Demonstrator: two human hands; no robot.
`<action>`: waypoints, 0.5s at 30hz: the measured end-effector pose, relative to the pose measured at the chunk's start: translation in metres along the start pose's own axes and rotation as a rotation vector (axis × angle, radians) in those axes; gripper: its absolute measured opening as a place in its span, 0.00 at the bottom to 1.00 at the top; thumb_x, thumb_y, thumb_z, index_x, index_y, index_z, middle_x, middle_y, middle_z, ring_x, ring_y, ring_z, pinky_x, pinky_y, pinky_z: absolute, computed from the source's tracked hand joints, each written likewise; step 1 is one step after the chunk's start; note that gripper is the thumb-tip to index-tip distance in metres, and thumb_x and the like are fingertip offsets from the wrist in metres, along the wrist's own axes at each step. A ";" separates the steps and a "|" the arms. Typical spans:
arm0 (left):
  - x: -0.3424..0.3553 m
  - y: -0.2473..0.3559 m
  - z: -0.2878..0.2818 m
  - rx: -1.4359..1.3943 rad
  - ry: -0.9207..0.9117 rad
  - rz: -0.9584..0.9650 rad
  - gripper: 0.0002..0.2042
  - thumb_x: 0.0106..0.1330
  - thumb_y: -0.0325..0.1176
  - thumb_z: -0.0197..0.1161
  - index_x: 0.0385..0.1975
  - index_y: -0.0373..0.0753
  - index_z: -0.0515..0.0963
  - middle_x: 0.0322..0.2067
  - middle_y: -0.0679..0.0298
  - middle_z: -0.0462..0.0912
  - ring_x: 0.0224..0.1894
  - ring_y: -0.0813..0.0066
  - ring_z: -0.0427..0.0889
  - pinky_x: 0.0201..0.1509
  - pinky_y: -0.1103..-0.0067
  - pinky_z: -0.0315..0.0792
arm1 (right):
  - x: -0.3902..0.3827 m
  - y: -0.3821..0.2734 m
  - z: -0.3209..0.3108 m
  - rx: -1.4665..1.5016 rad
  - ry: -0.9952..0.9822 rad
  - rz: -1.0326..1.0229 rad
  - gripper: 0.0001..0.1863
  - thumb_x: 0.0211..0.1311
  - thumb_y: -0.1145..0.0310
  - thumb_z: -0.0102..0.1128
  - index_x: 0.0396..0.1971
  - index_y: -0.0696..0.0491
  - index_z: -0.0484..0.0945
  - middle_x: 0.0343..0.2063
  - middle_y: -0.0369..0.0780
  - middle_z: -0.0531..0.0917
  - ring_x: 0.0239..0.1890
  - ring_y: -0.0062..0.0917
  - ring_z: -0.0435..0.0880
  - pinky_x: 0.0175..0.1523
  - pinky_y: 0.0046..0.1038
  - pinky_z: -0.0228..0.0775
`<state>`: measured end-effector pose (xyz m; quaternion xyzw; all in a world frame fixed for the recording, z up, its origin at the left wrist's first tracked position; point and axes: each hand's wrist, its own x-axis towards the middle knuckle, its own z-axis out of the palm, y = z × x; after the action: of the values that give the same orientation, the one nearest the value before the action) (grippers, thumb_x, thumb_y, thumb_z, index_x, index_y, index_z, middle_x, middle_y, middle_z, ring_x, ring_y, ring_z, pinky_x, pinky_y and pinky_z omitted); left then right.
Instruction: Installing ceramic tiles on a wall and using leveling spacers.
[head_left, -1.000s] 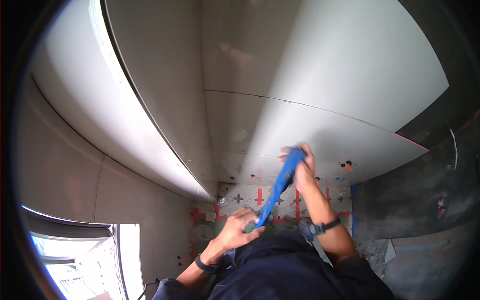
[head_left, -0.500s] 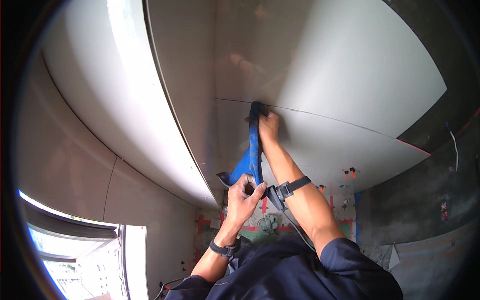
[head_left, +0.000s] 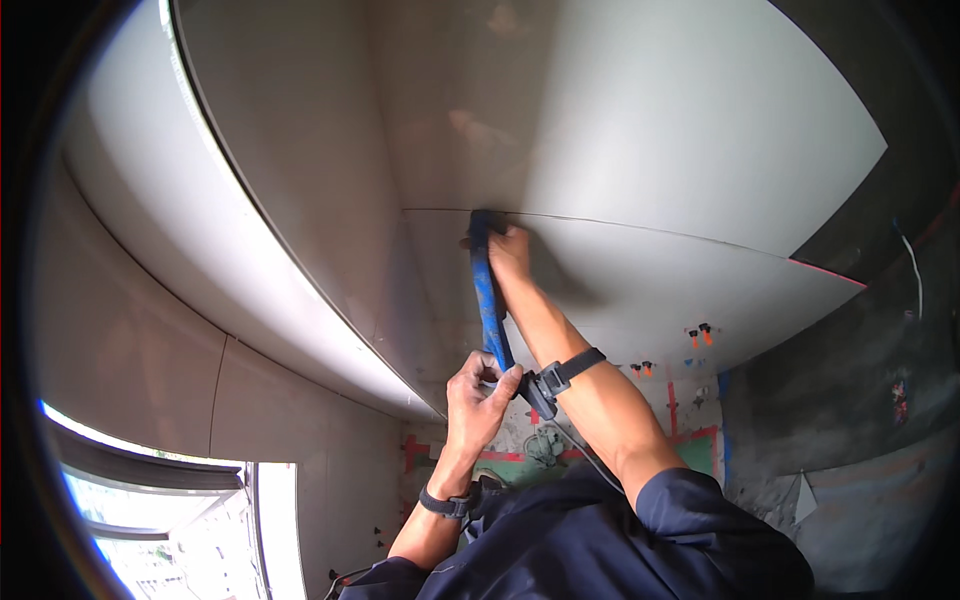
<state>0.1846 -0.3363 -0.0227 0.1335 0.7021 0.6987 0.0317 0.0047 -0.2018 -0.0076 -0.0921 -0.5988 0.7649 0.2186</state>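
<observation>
A long, narrow blue cloth-like piece [head_left: 486, 290] runs upright from the horizontal seam of the glossy pale wall tiles [head_left: 700, 120] down between my hands. At its top, just under the seam, my right hand [head_left: 508, 250] grips it against the tile, fingers partly hidden behind it. My left hand [head_left: 478, 400] pinches its lower end with thumb and curled fingers. My right forearm has a black strap with a buckle [head_left: 552, 381] and a cable; my left wrist has a black band [head_left: 445, 503].
A bright ledge [head_left: 250, 240] curves along the left, above a window [head_left: 160, 520]. Orange tile spacers [head_left: 706, 335] stick out of the lower tiles. Below are a pale surface with red tape [head_left: 672, 410] and a greenish rag [head_left: 545, 447]. A dark wall [head_left: 820, 400] stands at the right.
The blue piece has swung from a slant to upright as my right hand rose leftward to the seam. My left hand moved up. Since half a second ago, the blue piece shows narrower.
</observation>
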 end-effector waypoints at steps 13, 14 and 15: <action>0.004 0.004 0.005 0.034 0.042 0.058 0.14 0.65 0.36 0.70 0.28 0.34 0.74 0.23 0.68 0.79 0.27 0.83 0.76 0.32 0.81 0.71 | 0.006 0.015 0.003 -0.198 0.040 -0.068 0.09 0.57 0.69 0.60 0.25 0.59 0.83 0.17 0.41 0.83 0.21 0.22 0.81 0.27 0.29 0.70; 0.004 0.002 0.007 0.049 0.040 0.083 0.14 0.65 0.36 0.70 0.28 0.34 0.74 0.23 0.68 0.79 0.26 0.83 0.75 0.32 0.81 0.71 | 0.008 0.017 0.000 -0.264 0.053 -0.120 0.11 0.58 0.69 0.57 0.27 0.61 0.83 0.18 0.44 0.83 0.24 0.24 0.84 0.31 0.32 0.74; 0.005 0.003 0.009 0.050 0.039 0.083 0.14 0.65 0.36 0.70 0.28 0.34 0.74 0.23 0.68 0.79 0.26 0.83 0.75 0.32 0.81 0.71 | 0.008 0.019 -0.003 -0.262 0.054 -0.120 0.11 0.58 0.69 0.57 0.27 0.61 0.83 0.18 0.44 0.83 0.24 0.24 0.84 0.31 0.32 0.74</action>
<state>0.1826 -0.3263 -0.0194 0.1496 0.7138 0.6840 -0.0142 -0.0060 -0.1994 -0.0256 -0.1047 -0.6919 0.6629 0.2661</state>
